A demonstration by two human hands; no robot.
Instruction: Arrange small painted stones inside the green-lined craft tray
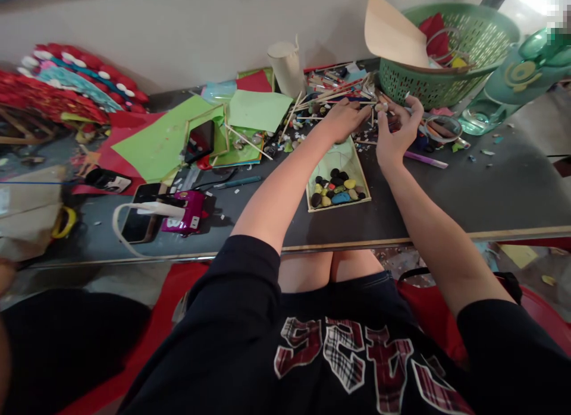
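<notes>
Both arms reach forward over a dark table. My left hand is curled, its fingers closed near a pile of thin wooden sticks. My right hand is raised beside it, with thumb and fingers pinched on a small pale object. Just below the hands sits a small stick-framed tray with a pale green floor, holding several painted pebbles in black, yellow and blue. A purple pen lies under my right wrist.
A green plastic basket with red items and tan paper stands at the back right, a teal toy beside it. Green and red paper sheets, a phone, a pink device and a paper roll lie to the left.
</notes>
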